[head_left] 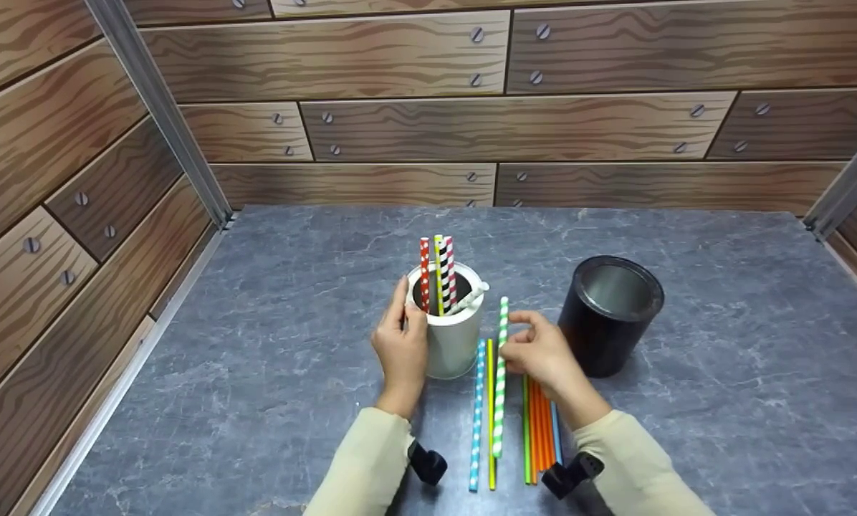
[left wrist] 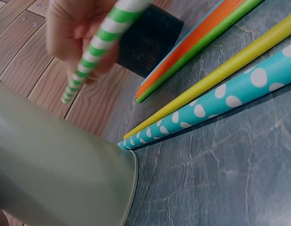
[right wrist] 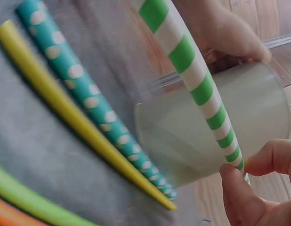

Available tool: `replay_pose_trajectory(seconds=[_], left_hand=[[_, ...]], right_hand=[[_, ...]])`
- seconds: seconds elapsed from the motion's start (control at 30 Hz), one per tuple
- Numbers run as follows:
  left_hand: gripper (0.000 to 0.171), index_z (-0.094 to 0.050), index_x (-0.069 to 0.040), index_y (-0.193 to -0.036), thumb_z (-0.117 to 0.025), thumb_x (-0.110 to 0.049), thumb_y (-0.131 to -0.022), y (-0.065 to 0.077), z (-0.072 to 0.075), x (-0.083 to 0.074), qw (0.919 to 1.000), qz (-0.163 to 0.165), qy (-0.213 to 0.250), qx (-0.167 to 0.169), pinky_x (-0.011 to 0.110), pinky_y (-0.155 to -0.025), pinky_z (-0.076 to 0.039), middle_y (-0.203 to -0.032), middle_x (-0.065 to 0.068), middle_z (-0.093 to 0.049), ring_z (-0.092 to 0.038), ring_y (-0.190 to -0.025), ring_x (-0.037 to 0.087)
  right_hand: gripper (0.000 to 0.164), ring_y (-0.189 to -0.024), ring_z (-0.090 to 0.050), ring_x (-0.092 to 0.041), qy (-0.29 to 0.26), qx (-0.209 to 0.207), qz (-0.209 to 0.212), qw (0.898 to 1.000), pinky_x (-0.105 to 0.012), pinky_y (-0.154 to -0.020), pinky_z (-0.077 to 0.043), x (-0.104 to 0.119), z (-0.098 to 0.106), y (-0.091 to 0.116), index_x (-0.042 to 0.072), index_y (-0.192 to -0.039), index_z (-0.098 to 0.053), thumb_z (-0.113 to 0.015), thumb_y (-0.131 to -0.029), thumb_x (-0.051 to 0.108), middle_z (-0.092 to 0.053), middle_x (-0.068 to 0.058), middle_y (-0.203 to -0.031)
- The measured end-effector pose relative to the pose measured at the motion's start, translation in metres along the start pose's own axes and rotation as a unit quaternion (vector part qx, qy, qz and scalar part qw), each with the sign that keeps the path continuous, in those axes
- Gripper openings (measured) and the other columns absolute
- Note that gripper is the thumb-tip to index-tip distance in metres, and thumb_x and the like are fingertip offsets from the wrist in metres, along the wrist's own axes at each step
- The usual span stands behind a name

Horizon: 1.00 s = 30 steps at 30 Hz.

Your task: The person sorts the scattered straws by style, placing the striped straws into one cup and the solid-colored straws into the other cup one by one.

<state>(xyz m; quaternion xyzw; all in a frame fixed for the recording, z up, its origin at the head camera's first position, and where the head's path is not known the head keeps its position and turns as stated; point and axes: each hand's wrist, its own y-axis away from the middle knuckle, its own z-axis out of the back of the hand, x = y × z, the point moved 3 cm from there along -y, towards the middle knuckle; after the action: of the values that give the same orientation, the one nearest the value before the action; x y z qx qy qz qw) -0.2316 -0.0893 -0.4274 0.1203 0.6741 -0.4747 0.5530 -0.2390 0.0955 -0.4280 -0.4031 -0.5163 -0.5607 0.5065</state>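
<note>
My left hand (head_left: pixel 403 351) grips the side of a white can (head_left: pixel 453 350), thumb near the rim. Several paper straws stand in that can: a red dotted straw (head_left: pixel 424 269), a yellow one, a black-striped one, a pink-striped one, and a white one leaning on the right rim. Between thumb and fingertips, my right hand (head_left: pixel 543 355) pinches a green-and-white striped straw (head_left: pixel 499 401), raised off the table just right of the can. Beneath it lie a blue dotted straw (left wrist: pixel 199 110) and a yellow straw (left wrist: pixel 202 84), side by side.
A black can (head_left: pixel 604 330) stands upright right of my right hand. Under my right wrist lies a row of straws: a green straw (head_left: pixel 527 437), several orange straws (head_left: pixel 542 430) and a blue straw (head_left: pixel 557 433). Wood-patterned walls (head_left: pixel 400 129) enclose the grey marbled table (head_left: pixel 292 322).
</note>
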Motion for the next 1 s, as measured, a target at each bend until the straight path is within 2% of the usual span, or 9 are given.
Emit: replay_pose_trajectory(seconds=[0.3, 0.5, 0.7, 0.83, 1.0], left_hand=[[0.039, -0.062, -0.001, -0.119, -0.052, -0.002, -0.082, -0.001, -0.001, -0.001, 0.9998, -0.014, -0.006, -0.009, 0.037, -0.08, -0.052, -0.11, 0.017, -0.065, -0.063, -0.098, 0.024], [0.04, -0.062, -0.004, -0.12, -0.052, -0.003, -0.082, -0.001, 0.0, -0.002, 0.9998, -0.013, -0.008, -0.009, 0.036, -0.079, -0.052, -0.11, 0.016, -0.065, -0.064, -0.098, 0.024], [0.04, -0.062, -0.004, -0.121, -0.052, -0.003, -0.082, 0.0, -0.001, -0.001, 0.9999, -0.012, -0.01, -0.006, 0.036, -0.076, -0.052, -0.108, 0.016, -0.066, -0.063, -0.088, 0.02], [0.04, -0.062, -0.004, -0.121, -0.052, -0.003, -0.082, 0.0, -0.001, 0.001, 0.9999, -0.009, -0.004, -0.005, 0.036, -0.078, -0.052, -0.111, 0.016, -0.065, -0.063, -0.092, 0.02], [0.04, -0.06, -0.004, -0.123, -0.051, -0.004, -0.084, 0.001, -0.001, 0.002, 0.9999, 0.009, 0.01, 0.006, 0.035, -0.081, -0.051, -0.117, 0.015, -0.063, -0.061, -0.103, 0.021]], right_hand=[[0.056, -0.059, -0.053, -0.01, -0.028, -0.005, 0.035, 0.999, -0.026, -0.059, -0.053, 0.036, 0.01, 0.002, -0.007, -0.127, -0.042, -0.055, -0.073, -0.013, -0.055, -0.004, -0.073], [0.056, -0.06, -0.054, -0.01, -0.044, -0.012, 0.064, 0.997, -0.026, -0.062, -0.053, 0.061, 0.014, 0.008, -0.005, -0.128, -0.041, -0.056, -0.075, -0.013, -0.055, -0.003, -0.074], [0.056, -0.061, -0.055, -0.009, -0.093, -0.028, 0.107, 0.99, -0.026, -0.064, -0.054, 0.085, 0.018, 0.016, -0.003, -0.128, -0.041, -0.055, -0.075, -0.015, -0.054, -0.002, -0.076], [0.054, -0.062, -0.055, -0.008, -0.15, -0.053, 0.157, 0.975, -0.027, -0.066, -0.055, 0.099, 0.018, 0.023, -0.001, -0.125, -0.043, -0.054, -0.075, -0.019, -0.054, -0.003, -0.077], [0.051, -0.066, -0.055, -0.012, -0.224, -0.091, 0.245, 0.939, -0.027, -0.066, -0.055, 0.11, 0.016, 0.029, 0.001, -0.119, -0.046, -0.053, -0.074, -0.022, -0.055, -0.006, -0.08]])
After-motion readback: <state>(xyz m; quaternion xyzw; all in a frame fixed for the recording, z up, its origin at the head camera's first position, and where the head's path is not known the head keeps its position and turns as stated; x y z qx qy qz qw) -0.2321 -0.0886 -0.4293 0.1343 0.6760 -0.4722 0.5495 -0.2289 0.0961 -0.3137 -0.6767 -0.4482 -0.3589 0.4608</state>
